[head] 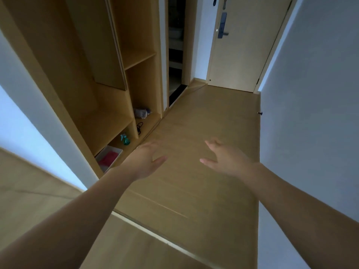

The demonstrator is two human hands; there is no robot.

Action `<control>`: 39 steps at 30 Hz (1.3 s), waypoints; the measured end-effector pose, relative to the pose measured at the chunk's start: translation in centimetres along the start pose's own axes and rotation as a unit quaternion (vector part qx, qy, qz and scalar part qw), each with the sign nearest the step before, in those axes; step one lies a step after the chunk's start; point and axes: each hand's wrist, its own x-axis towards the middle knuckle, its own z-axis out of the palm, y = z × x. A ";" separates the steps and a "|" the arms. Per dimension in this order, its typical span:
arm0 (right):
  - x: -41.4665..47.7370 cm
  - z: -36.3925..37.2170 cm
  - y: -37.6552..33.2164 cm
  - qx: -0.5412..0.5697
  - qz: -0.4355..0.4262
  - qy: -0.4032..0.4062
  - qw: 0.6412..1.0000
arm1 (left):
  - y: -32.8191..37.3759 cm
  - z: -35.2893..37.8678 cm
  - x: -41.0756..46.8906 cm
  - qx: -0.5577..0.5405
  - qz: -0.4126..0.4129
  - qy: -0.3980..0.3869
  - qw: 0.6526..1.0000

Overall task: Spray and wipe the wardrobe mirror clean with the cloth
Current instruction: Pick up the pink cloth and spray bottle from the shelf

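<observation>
- Both hands, left (143, 162) and right (225, 160), reach forward over the wooden floor (204, 117) of a hallway, fingers spread and holding nothing.
- A teal spray bottle (125, 139) stands in the lowest compartment of the open wardrobe (139, 35).
- Just beside it, nearer the camera, a pink cloth (109, 159) lies in a white tray (116, 148).
- The mirror (35, 191), at lower left, reflects floor and wall.

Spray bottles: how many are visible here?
1. The green spray bottle is in the lowest wardrobe compartment, beyond the white tray with the pink cloth. Others may be hidden.
</observation>
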 end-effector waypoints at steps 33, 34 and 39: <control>40.9 -4.7 7.3 0.021 -0.294 -0.085 0.952 | -4.3 0.0 23.0 -0.010 -0.253 0.144 0.957; 41.8 -4.7 6.6 0.021 -0.302 -0.088 0.949 | -5.0 -0.3 23.5 -0.012 -0.256 0.143 0.956; 47.3 -5.0 2.7 0.003 -0.328 -0.079 0.941 | -10.6 -2.4 26.8 -0.015 -0.278 0.154 0.948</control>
